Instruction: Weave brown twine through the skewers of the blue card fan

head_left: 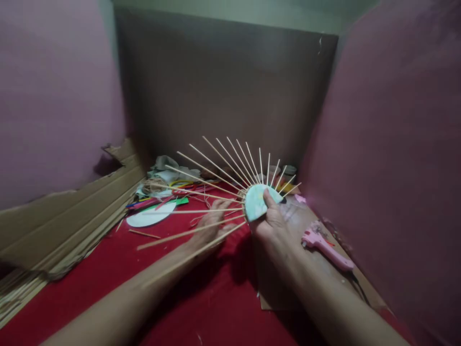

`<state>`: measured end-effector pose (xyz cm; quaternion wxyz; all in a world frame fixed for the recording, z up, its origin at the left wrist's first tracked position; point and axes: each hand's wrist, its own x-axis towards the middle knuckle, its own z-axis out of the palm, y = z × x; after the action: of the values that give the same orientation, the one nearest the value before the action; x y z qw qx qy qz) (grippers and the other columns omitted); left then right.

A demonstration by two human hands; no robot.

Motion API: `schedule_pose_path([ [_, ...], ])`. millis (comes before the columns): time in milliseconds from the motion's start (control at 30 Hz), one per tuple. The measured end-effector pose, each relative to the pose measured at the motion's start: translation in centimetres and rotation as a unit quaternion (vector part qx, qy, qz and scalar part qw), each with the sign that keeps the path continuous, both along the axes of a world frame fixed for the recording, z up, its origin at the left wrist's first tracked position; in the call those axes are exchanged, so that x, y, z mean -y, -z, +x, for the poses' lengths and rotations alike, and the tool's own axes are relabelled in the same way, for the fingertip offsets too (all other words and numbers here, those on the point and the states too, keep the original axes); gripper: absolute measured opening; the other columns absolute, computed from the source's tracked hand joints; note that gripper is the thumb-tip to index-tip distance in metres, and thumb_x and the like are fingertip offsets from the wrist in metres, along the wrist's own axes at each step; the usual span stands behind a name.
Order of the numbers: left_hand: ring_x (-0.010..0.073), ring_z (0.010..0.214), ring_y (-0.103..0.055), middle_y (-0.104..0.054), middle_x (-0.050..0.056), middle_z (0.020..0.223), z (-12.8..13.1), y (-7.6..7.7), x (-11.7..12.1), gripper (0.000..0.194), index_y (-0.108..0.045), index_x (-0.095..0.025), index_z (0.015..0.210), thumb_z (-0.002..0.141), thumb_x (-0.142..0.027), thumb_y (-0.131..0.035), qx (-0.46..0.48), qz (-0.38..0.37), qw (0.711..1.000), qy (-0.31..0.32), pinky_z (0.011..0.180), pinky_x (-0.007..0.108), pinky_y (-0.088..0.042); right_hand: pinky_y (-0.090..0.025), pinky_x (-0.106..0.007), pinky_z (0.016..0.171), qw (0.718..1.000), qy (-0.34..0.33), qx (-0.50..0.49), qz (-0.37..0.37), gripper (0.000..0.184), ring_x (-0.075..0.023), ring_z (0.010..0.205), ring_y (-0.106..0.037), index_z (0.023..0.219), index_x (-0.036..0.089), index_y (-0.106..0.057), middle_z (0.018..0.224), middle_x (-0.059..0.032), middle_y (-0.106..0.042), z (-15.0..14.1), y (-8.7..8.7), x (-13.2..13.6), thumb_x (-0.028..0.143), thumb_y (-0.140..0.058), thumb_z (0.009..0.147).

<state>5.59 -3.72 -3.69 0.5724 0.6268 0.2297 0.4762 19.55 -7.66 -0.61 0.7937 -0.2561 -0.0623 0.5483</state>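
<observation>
My right hand (273,226) grips a pale green half-disc (256,201), thumb pressed on its front face. Thin wooden sticks (216,166) fan out from the curved edge of the half-disc, upward and to the left, like rays. Behind the lower left sticks is my left hand (211,222), its fingers and thumb apart and partly covered by the sticks. I see nothing held in it. To the right of my right hand, a pink glue gun (329,250) lies on a brown board (277,288).
Red cloth (216,307) covers the work surface. At the back left lie a white oval piece (151,216), a ball of twine (155,186) and coloured strips. Stacked cardboard (72,226) lines the left side. A dark panel (223,86) stands behind, with pinkish sheets at both sides.
</observation>
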Motion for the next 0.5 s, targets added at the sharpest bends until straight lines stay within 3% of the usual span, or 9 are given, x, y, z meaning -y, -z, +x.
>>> schedule_pose_path([
  [67, 0.0270, 0.119, -0.042, -0.061, 0.006, 0.109, 0.4, -0.2, 0.8, 0.046, -0.068, -0.023, 0.095, 0.052, -0.010, -0.079, -0.032, 0.076, 0.996, 0.028, 0.105, 0.036, -0.026, -0.053, -0.031, 0.081, 0.999, 0.020, 0.029, 0.011, 0.015, -0.0150, 0.081, -0.067, 0.082, 0.022, -0.063, 0.078, 0.0011, -0.072, -0.5, 0.0, -0.7, 0.034, -0.065, 0.074],
  [100, 0.0263, 0.113, -0.047, -0.063, 0.006, 0.104, 0.7, -0.1, 1.2, 0.039, -0.069, -0.022, 0.093, 0.056, -0.012, -0.078, -0.022, 0.077, 0.996, 0.046, 0.102, 0.036, -0.029, -0.053, -0.031, 0.080, 0.998, 0.028, 0.055, 0.017, 0.019, -0.0160, 0.082, -0.066, 0.083, 0.022, -0.062, 0.081, 0.0004, -0.072, -0.9, 0.3, -0.9, 0.039, -0.065, 0.074],
  [200, 0.0197, 0.085, -0.058, -0.066, 0.006, 0.089, 1.3, 0.1, 2.2, 0.018, -0.069, -0.017, 0.086, 0.069, -0.022, -0.071, 0.043, -0.041, 0.997, 0.054, 0.081, 0.030, -0.042, -0.053, -0.033, 0.076, 0.980, 0.049, 0.190, 0.031, 0.026, -0.0179, 0.078, -0.066, 0.085, 0.022, -0.063, 0.085, -0.0020, -0.071, -2.4, 1.5, -0.8, 0.045, -0.063, 0.074],
  [333, 0.0138, 0.069, -0.057, -0.066, 0.006, 0.085, 1.1, 0.2, 1.8, 0.026, -0.066, -0.014, 0.092, 0.073, -0.031, -0.067, 0.126, -0.231, 0.964, 0.046, 0.062, 0.025, -0.042, -0.049, -0.031, 0.083, 0.948, 0.050, 0.308, 0.070, 0.024, -0.0179, 0.084, -0.064, 0.089, 0.019, -0.065, 0.090, -0.0026, -0.070, -3.3, 2.5, 0.3, 0.034, -0.070, 0.070],
  [400, 0.0144, 0.071, -0.059, -0.067, 0.005, 0.086, 0.7, -0.1, 1.3, 0.026, -0.066, -0.013, 0.093, 0.071, -0.027, -0.068, 0.161, -0.270, 0.948, 0.053, 0.062, 0.025, -0.043, -0.046, -0.031, 0.090, 0.919, 0.057, 0.379, 0.087, 0.023, -0.0173, 0.091, -0.063, 0.093, 0.020, -0.065, 0.095, -0.0016, -0.070, -3.0, 2.5, 1.0, 0.030, -0.068, 0.073],
  [500, 0.0156, 0.074, -0.061, -0.068, 0.005, 0.085, 0.5, -0.5, 1.3, 0.024, -0.066, -0.013, 0.089, 0.067, -0.021, -0.069, 0.186, -0.272, 0.943, 0.054, 0.064, 0.026, -0.045, -0.041, -0.032, 0.096, 0.870, 0.049, 0.484, 0.083, 0.014, -0.0174, 0.095, -0.062, 0.087, 0.023, -0.068, 0.093, -0.0001, -0.071, -2.3, 2.6, 2.1, 0.030, -0.064, 0.076],
])
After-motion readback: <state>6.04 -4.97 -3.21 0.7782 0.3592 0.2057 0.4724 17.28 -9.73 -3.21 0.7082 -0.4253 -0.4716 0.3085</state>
